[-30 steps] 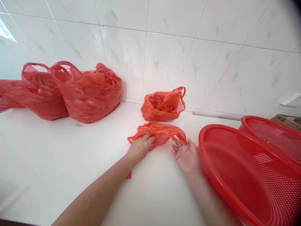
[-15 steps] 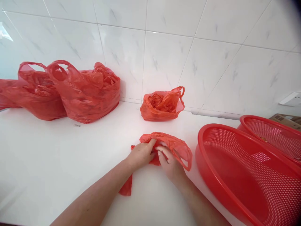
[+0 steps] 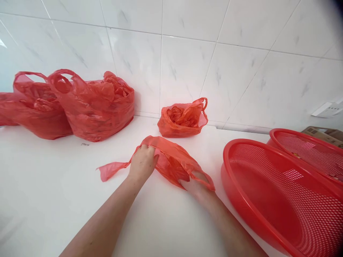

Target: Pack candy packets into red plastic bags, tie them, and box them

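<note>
A thin red plastic bag (image 3: 171, 153) with loop handles is stretched between my two hands, just above the white table. My left hand (image 3: 143, 160) is closed on its upper rim, the fingers tucked behind the plastic. From that side a narrow strip of the bag trails left. My right hand (image 3: 197, 184) is partly inside the bag at its right end, with one handle lying across the back of the hand. The plastic hides most of its fingers. Behind the bag sits a smaller red plastic bag (image 3: 179, 130), stuffed with crumpled red plastic.
Full red bags (image 3: 93, 117) stand at the left by the tiled wall (image 3: 187, 64). On the right, a large red perforated basket (image 3: 252, 210) is close to my right forearm, with another basket (image 3: 281, 134) and a cardboard box (image 3: 318, 132) behind it.
My left hand has moved left and up, pulling the bag wider. My right hand has gone deeper under the plastic. The bag's loose strip has swung out to the left.
</note>
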Tool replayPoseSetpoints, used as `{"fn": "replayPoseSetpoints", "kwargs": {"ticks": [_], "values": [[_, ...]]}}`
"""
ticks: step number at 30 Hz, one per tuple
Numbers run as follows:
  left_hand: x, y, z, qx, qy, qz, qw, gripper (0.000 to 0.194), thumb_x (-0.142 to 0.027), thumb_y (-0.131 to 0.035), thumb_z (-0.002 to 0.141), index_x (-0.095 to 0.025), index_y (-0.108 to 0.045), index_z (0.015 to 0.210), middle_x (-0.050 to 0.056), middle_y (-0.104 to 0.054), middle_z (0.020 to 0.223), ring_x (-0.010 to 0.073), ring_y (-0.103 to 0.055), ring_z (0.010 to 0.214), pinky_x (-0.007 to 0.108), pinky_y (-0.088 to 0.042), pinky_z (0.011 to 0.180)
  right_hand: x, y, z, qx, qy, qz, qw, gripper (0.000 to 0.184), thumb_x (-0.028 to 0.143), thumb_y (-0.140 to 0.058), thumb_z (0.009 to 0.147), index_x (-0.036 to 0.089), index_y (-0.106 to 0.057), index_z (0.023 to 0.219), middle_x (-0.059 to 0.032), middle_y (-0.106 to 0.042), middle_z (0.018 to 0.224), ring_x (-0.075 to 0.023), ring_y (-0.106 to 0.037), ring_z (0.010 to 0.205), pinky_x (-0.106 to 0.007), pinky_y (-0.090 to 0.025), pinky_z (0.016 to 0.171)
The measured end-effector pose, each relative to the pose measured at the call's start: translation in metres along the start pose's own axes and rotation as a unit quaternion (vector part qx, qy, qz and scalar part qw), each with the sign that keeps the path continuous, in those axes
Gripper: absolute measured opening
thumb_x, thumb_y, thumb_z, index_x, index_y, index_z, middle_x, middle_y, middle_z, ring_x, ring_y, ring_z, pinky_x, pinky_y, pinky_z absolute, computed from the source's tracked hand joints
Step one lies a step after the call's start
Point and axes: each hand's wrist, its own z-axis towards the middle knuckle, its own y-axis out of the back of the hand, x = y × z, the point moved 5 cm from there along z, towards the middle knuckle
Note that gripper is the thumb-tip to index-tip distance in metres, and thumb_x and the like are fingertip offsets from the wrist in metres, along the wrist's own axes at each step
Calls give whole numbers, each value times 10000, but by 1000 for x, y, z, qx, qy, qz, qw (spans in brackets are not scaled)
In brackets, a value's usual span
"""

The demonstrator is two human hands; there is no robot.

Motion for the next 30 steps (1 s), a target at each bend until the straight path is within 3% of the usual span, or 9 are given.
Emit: {"fn": "replayPoseSetpoints", "kwargs": {"ticks": [4,6,8,11,13,15,19,24,30], "values": [[-15,4,-8,-9,-60,-20,998,196,-220,-420,878,-194,-597,957,79,-637,919,232,-605,843,302,-441,624,0,3,-5,-13,-32,230,973,333,277,-760,560,247,-671,881,-37,-688,942,-252,-633,959,-347,-511,772],[-28,3,-14,1,-103,-57,993,211,-213,-394,889,-189,-604,882,71,-646,856,214,-606,790,305,-447,633,-5,4,-3,-23,-22,356,934,241,355,-736,631,253,-682,842,-50,-691,959,-257,-599,1072,-371,-493,864],[-45,0,-19,12,-173,-107,979,201,-194,-407,881,-194,-599,941,70,-654,911,209,-602,845,318,-465,700,-10,4,-1,-21,-5,397,918,207,411,-682,708,266,-689,856,-51,-689,1018,-246,-545,1170,-383,-452,953],[-62,-7,-27,16,-251,-133,959,325,-187,-522,814,-217,-542,1136,97,-587,1175,256,-510,1111,418,-421,908,-8,4,3,-4,65,326,943,400,431,-664,742,272,-645,1108,-39,-584,1274,-235,-412,1303,-410,-323,1083],[-63,-14,-29,19,-246,-101,964,465,-230,-622,746,-227,-515,1198,126,-492,1304,326,-383,1245,548,-312,993,-4,1,3,30,121,220,967,521,470,-583,807,262,-535,1283,-43,-474,1394,-236,-355,1341,-443,-268,1113],[-59,-19,-28,32,-221,-69,972,535,-306,-697,682,-227,-533,1185,146,-456,1321,388,-314,1270,638,-233,989,-5,-1,4,56,140,128,980,520,505,-482,861,254,-504,1317,-58,-475,1392,-258,-390,1317,-482,-305,1085],[-54,-21,-29,68,-214,-68,972,497,-424,-720,640,-228,-597,1080,127,-495,1235,390,-357,1200,648,-225,966,-8,3,6,3,144,88,986,411,474,-448,886,279,-577,1224,-51,-586,1267,-262,-521,1188,-472,-426,983],[-59,-20,-34,131,-234,-91,959,419,-416,-722,600,-209,-618,948,103,-543,1139,335,-441,1096,584,-281,953,9,5,4,-55,287,80,953,319,318,-412,911,256,-607,1155,-44,-606,1211,-199,-536,1146,-392,-426,993],[-34,-16,-34,244,-147,-45,957,726,-338,-745,512,-240,-522,1196,120,-571,1152,340,-488,1092,584,-245,1002,-8,4,22,16,162,60,985,452,361,-606,792,261,-569,1231,-76,-608,1220,-275,-546,1142,-462,-407,979]]}}
